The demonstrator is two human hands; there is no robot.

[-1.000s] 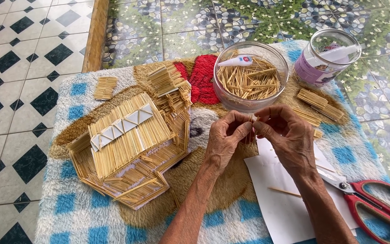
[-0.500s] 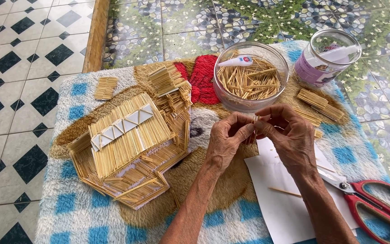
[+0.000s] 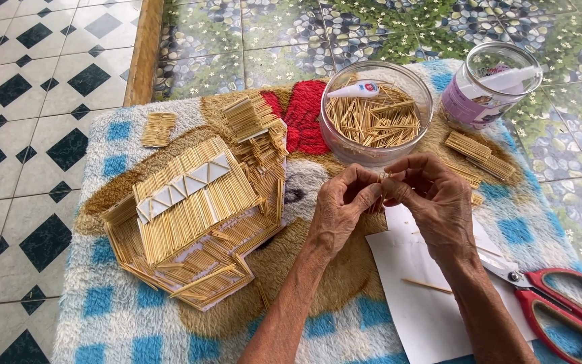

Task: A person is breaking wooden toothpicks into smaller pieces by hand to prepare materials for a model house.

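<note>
- Toothpicks (image 3: pixel 380 177), a few thin sticks, are pinched between the fingertips of both hands just in front of the clear bowl (image 3: pixel 345 145), above the rug.
- Left hand (image 3: pixel 340 209) is curled, thumb and forefinger closed on the sticks, wrist bent up from a forearm that comes in from the bottom edge.
- Right hand (image 3: pixel 432 199) arches over from the other side, its fingertips closed on the same sticks, knuckles toward the camera.
- How many sticks are held is too small to tell; the fingers cover most of them.
- Clear bowl holds a loose heap of toothpicks, with a small white tube (image 3: pixel 355 89) lying across its rim.
- Right of the bowl stands a clear jar (image 3: pixel 479 101) with a white stick leaning in it; its contents are hard to make out.
- Left of the bowl lies a toothpick house (image 3: pixel 197 209) with a slatted roof.
- Below the bowl, under the right forearm, lies white paper (image 3: pixel 415 303), partly hidden, and red scissors (image 3: pixel 560 307) cut off at the frame edge.
- All rest on a blue-checked rug (image 3: pixel 116 310).
</note>
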